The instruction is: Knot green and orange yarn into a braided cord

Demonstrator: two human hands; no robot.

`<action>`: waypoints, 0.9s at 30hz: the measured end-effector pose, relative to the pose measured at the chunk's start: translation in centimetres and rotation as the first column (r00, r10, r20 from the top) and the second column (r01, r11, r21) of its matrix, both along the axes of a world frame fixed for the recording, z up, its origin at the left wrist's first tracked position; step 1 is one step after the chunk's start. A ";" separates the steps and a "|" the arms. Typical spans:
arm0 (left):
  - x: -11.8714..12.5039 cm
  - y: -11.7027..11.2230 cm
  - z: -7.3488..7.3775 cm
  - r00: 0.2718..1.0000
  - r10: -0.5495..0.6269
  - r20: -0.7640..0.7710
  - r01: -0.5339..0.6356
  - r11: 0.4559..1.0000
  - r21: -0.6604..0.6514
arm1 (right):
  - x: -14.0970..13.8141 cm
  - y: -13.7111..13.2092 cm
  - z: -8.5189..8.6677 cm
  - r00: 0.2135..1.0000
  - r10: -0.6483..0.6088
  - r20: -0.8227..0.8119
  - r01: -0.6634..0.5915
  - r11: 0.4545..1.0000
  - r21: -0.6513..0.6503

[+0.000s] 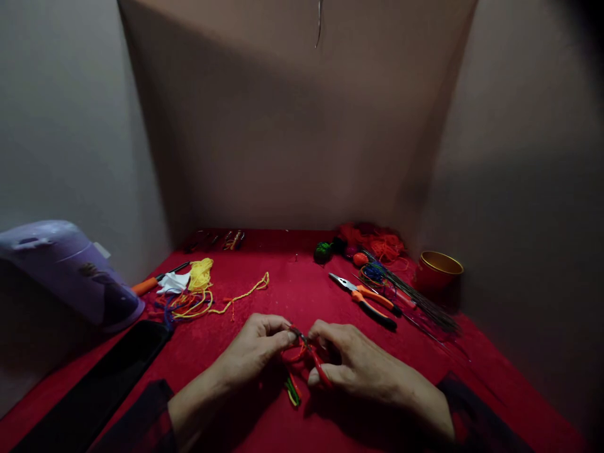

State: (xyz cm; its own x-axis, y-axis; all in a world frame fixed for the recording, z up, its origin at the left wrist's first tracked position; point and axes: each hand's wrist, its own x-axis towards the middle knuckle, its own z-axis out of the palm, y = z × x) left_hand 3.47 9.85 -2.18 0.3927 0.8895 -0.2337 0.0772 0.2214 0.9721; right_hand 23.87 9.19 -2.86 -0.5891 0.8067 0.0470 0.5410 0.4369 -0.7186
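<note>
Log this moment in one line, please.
right hand: holds red-handled metal tool | left hand: near tool's tip | orange-and-black pliers: on red surface

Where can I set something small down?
Bare: red surface between yellow cord and pliers, beyond left hand and right hand. Crowded: right, with wires, red yarn, red pot; left, with yellow yarn, purple container.

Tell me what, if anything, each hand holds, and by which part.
The right hand holds a small red-handled tool by its handles; the left hand pinches something near the tool's tip, too small to make out.
</note>
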 end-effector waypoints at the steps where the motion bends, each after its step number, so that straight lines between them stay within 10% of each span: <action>1: 0.0 0.0 0.0 1.000 -0.004 -0.006 0.004 1.000 -0.003 | 0.0 0.0 -0.1 1.000 0.003 -0.004 -0.003 1.000 -0.013; 21: 0.0 0.1 -0.2 1.000 0.013 -0.007 -0.013 1.000 0.000 | 0.0 0.2 -1.1 0.998 -0.026 -0.061 0.026 1.000 0.003; 27: -0.5 0.7 0.0 0.989 0.126 0.082 -0.127 0.992 0.009 | 0.8 1.9 -1.6 0.970 -0.222 0.096 0.192 0.949 0.251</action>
State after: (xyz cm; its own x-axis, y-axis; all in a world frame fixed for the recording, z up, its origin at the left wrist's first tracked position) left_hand 2.94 10.50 -2.21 0.2937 0.9362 -0.1930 -0.0294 0.2106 0.9771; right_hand 24.67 11.05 -4.50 -0.4236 0.8854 0.1914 0.7145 0.4565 -0.5303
